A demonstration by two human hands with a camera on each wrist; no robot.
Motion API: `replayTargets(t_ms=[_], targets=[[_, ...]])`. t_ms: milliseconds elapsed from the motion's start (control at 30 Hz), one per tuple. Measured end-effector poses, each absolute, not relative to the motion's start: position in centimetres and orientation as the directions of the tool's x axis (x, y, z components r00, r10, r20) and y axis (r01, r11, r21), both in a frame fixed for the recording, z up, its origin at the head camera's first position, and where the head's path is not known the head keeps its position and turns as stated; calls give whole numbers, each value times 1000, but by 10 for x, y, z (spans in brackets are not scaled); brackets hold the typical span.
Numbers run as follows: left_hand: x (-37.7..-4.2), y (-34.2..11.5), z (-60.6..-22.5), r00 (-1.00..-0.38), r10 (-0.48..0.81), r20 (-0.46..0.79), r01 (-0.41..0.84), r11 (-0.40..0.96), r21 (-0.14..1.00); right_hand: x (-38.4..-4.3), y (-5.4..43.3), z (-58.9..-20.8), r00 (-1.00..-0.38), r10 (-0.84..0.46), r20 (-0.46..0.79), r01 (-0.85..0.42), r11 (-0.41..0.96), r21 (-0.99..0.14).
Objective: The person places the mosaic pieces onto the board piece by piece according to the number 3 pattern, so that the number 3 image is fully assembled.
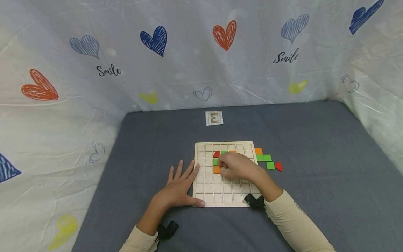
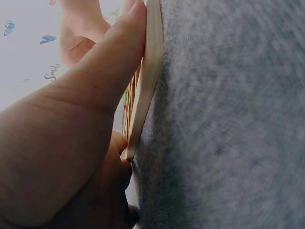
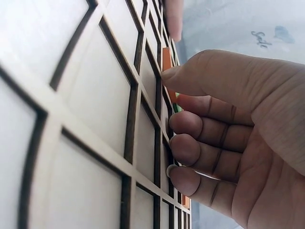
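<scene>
A pale wooden grid board (image 1: 209,189) lies on the dark grey cloth. My left hand (image 1: 181,187) is spread at its left edge, thumb on the near left corner and fingertips at the side. My right hand (image 1: 237,166) is over the board with curled fingers. In the right wrist view its thumb (image 3: 205,71) overlaps an orange tile (image 3: 166,57), and a bit of green tile (image 3: 178,107) shows by the index finger; I cannot tell whether it pinches one. Set in the board are a red piece (image 1: 216,154), a green tile (image 1: 215,161) and an orange tile (image 1: 217,169).
Right of the board lie loose pieces: an orange tile (image 1: 258,151), several green tiles (image 1: 270,165) and a red piece (image 1: 278,166). A small pattern card (image 1: 214,118) lies beyond the board. A white curtain (image 1: 189,70) with printed hearts hangs behind the table.
</scene>
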State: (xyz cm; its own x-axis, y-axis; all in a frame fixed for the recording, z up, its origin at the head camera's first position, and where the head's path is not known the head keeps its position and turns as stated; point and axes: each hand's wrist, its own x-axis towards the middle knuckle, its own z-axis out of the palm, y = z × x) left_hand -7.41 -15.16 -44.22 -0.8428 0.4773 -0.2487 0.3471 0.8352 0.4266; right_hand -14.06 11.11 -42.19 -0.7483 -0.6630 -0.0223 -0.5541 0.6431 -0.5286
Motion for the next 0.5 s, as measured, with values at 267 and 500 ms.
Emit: replayTargets(t_ms=[267,500], targets=[[-74,-152,-443,-843,478,-247,346,833,431,-139,111,-421,-757,-652,-41,-534,655,-534],[-74,-152,-444,-842,479,-247,348,833,430,-138,111,-421,-756,-654,-28,-542,649,-533]])
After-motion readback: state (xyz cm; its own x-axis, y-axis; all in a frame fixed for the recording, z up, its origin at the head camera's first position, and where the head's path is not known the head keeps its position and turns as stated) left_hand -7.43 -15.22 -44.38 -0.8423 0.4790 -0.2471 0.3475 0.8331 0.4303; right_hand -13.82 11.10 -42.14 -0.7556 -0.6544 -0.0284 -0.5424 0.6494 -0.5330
